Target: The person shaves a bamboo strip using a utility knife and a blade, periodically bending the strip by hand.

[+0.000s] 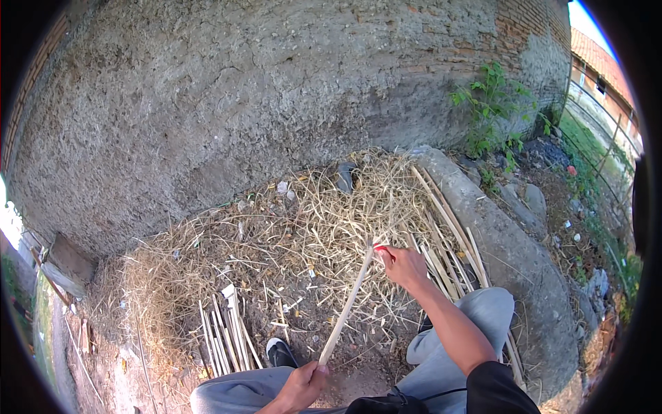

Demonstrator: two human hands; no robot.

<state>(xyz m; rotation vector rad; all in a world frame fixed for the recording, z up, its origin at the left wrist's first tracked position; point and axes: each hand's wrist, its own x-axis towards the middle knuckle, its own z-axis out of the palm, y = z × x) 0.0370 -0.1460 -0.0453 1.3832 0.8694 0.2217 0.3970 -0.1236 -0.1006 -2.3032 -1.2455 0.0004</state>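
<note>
Your L hand (305, 383) is closed round the near end of a long, narrow strip (347, 310), pale tan, woody-looking, approx. straight, slanting up & a bit R from that grip. At its far end, your R hand (405, 267) grips a small red item (380, 248), type unclear. Straw-coloured shavings (338, 214) lie beyond; similar pale strips (452, 224) R of that grip.

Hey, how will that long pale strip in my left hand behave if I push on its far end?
The pale strip looks fairly stiff: it spans from your left hand to your right hand with little bend. Being so slim, it's probably light for its length. Its flat-looking face suggests it would slide rather than roll if set down.
</note>
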